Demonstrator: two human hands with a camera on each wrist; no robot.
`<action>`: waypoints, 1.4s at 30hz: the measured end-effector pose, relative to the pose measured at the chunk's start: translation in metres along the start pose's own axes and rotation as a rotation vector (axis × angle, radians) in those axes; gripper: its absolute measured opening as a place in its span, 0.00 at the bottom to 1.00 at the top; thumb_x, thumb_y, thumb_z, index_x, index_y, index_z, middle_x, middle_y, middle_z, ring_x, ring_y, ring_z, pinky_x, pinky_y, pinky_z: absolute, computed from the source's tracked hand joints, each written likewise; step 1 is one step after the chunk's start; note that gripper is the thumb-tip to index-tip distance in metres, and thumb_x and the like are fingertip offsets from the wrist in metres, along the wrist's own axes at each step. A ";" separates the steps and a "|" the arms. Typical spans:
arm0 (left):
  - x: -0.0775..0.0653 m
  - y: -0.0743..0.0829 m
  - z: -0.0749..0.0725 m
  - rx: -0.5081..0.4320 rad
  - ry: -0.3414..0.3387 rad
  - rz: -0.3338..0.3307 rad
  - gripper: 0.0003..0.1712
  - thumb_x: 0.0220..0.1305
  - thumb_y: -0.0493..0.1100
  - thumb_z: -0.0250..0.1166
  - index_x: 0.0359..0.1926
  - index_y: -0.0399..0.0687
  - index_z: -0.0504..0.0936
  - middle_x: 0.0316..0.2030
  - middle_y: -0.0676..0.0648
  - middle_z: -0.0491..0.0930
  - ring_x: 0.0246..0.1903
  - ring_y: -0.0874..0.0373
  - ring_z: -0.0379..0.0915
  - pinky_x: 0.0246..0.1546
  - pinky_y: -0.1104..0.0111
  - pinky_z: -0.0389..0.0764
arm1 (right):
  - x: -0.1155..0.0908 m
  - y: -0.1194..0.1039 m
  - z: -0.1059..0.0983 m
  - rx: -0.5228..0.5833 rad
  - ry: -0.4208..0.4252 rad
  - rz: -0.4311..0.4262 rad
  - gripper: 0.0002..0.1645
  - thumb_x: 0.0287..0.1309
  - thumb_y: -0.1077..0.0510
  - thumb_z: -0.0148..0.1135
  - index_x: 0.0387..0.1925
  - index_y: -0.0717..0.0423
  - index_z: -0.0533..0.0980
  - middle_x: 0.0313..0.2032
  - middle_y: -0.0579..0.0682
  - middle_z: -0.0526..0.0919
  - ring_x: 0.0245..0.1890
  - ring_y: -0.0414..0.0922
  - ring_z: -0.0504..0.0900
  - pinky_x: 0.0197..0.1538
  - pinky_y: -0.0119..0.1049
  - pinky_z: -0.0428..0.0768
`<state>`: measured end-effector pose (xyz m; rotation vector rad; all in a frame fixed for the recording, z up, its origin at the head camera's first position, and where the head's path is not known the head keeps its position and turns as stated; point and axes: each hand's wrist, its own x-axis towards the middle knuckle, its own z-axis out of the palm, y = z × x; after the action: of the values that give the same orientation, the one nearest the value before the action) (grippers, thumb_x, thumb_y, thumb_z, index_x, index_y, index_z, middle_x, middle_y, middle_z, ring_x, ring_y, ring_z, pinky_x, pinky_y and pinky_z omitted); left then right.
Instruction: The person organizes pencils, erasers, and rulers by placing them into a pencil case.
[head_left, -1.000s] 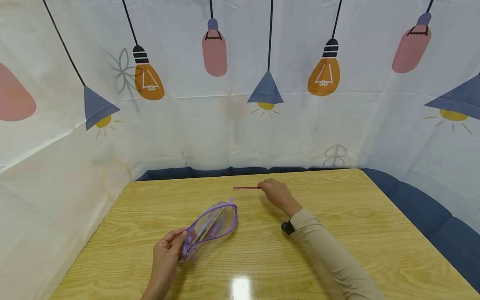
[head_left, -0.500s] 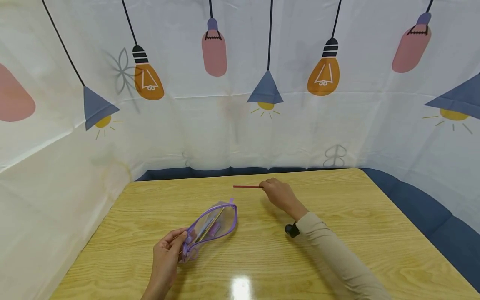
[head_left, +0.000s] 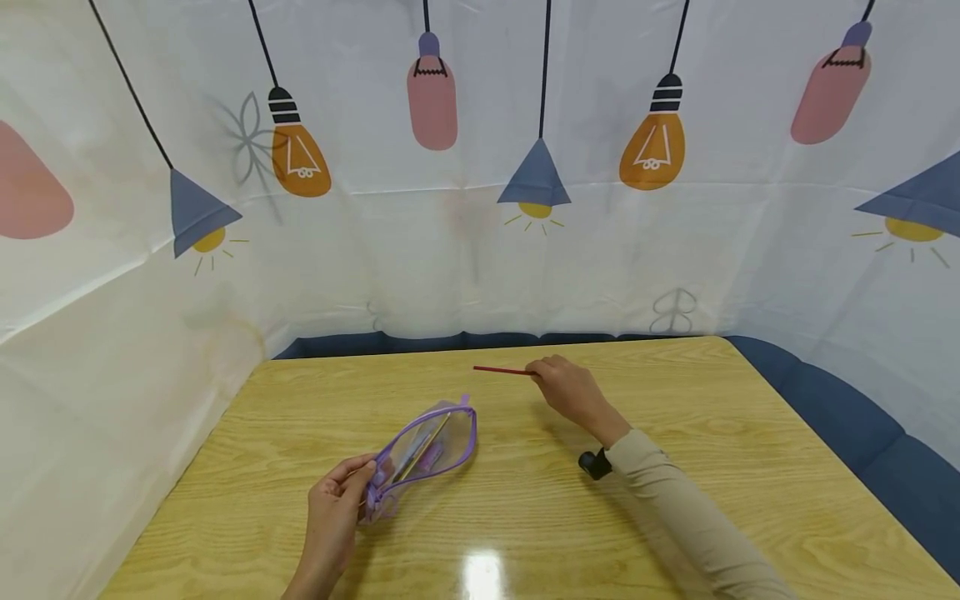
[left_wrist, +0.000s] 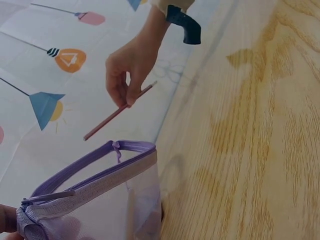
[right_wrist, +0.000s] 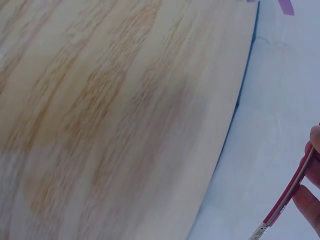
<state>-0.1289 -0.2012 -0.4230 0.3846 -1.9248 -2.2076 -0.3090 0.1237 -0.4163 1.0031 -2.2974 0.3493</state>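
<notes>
My left hand (head_left: 333, 508) pinches one end of a see-through pencil case (head_left: 454, 447) with purple trim. Its zip is undone, and the mouth gapes in the left wrist view, where the mesh wall (left_wrist: 102, 207) faces the camera. Inside lie a yellow pencil (head_left: 423, 450), a pale pen-like stick and a pinkish-purple item of unclear kind. Beyond the case, to its right, my right hand (head_left: 573, 393) holds a red pencil (head_left: 498, 370) between thumb and fingers, above the table. A silvery end on the pencil (right_wrist: 287, 192) shows in the right wrist view.
The wood-grain table (head_left: 600, 533) reaches back to a dark blue padded seat (head_left: 817, 400) along its far and right edges. A white sheet (head_left: 420, 267) printed with lamps hangs behind and at the left. A black wrist strap (head_left: 595, 463) sits below the right sleeve.
My right hand has drifted slightly to the right, and the red pencil has risen a little at its free end. The left hand and the pencil case have stayed nearly still.
</notes>
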 end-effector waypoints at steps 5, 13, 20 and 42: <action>0.000 0.000 0.000 0.001 0.002 0.000 0.12 0.69 0.39 0.61 0.47 0.33 0.81 0.33 0.48 0.85 0.31 0.56 0.83 0.29 0.69 0.82 | 0.000 -0.002 -0.006 0.039 0.027 -0.018 0.08 0.57 0.65 0.69 0.40 0.58 0.81 0.32 0.49 0.83 0.32 0.46 0.81 0.29 0.37 0.80; 0.000 0.001 -0.001 0.007 -0.005 0.005 0.14 0.69 0.39 0.61 0.49 0.30 0.80 0.33 0.46 0.85 0.29 0.57 0.82 0.26 0.69 0.82 | 0.001 -0.007 -0.011 0.064 0.059 -0.055 0.08 0.57 0.65 0.68 0.40 0.57 0.81 0.32 0.49 0.82 0.32 0.45 0.81 0.29 0.37 0.80; 0.000 0.002 0.000 0.001 -0.012 0.018 0.15 0.69 0.38 0.61 0.49 0.29 0.80 0.33 0.46 0.85 0.30 0.57 0.83 0.27 0.69 0.82 | 0.001 -0.012 -0.016 0.083 0.091 -0.073 0.08 0.57 0.64 0.68 0.40 0.58 0.81 0.33 0.50 0.82 0.32 0.45 0.81 0.29 0.36 0.80; -0.001 0.003 0.001 -0.012 0.010 0.016 0.11 0.69 0.37 0.61 0.46 0.32 0.81 0.31 0.48 0.85 0.28 0.58 0.82 0.26 0.70 0.81 | 0.002 -0.026 -0.024 0.139 0.189 -0.164 0.14 0.50 0.68 0.72 0.40 0.59 0.80 0.33 0.51 0.82 0.30 0.44 0.81 0.28 0.35 0.80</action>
<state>-0.1285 -0.2004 -0.4200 0.3763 -1.9026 -2.2016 -0.2813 0.1158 -0.3963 1.1665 -2.0288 0.5176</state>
